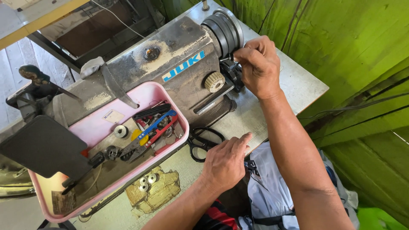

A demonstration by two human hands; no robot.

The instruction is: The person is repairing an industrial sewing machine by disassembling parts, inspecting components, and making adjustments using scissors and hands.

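The right hand (258, 66) sits at about two o'clock, fingers curled and pressed onto the dark fittings just below the handwheel (225, 29) of a worn grey sewing machine (170, 64); whether it pinches anything I cannot tell. The left hand (223, 164) rests flat at about five o'clock on the edge of the pale, scuffed table (298, 85), fingers together and extended, gripping nothing, just beside black-handled scissors (203, 142). At eight o'clock from the machine lies a pink tray (91, 130) (full of bobbins, thread snips and odd metal parts), with a dark flat plate (42, 147) overlapping its left end. Three silver bobbins (147, 181) lie on a frayed brown scrap on the table. Green cloth (341, 42) hangs behind at one to three o'clock; grey floorboards show at ten o'clock.
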